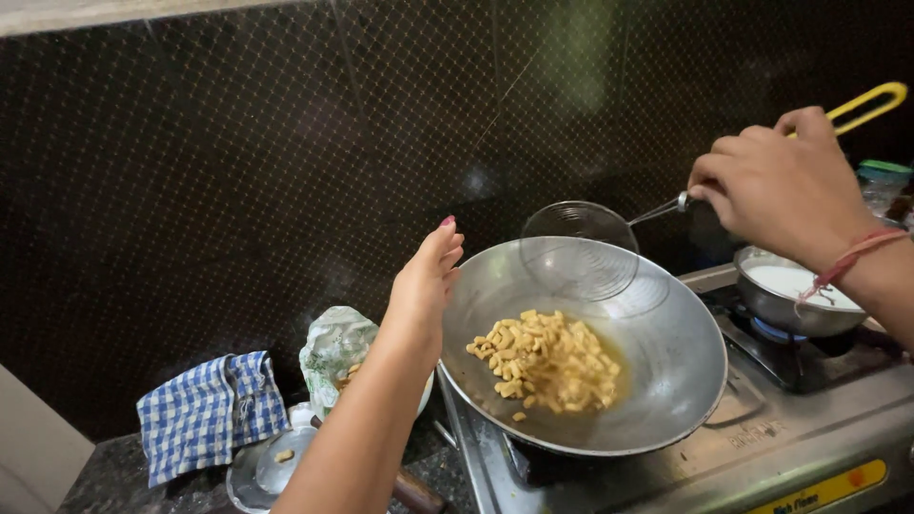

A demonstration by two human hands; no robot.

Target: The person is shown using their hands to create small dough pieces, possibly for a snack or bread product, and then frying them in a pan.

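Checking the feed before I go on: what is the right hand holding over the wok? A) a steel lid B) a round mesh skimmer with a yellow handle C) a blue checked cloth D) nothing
B: the right hand grips the yellow-handled mesh skimmer, which hangs above the wok of fried pieces.

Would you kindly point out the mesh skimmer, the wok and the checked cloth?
Mesh skimmer (pixel 579 249), head view: middle of its round mesh.
Wok (pixel 666 366), head view: bare inner wall, right side.
Checked cloth (pixel 209 409), head view: centre of the fabric.

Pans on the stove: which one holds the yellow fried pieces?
The big steel wok beside the left hand. The small pan under the right hand holds white liquid instead.
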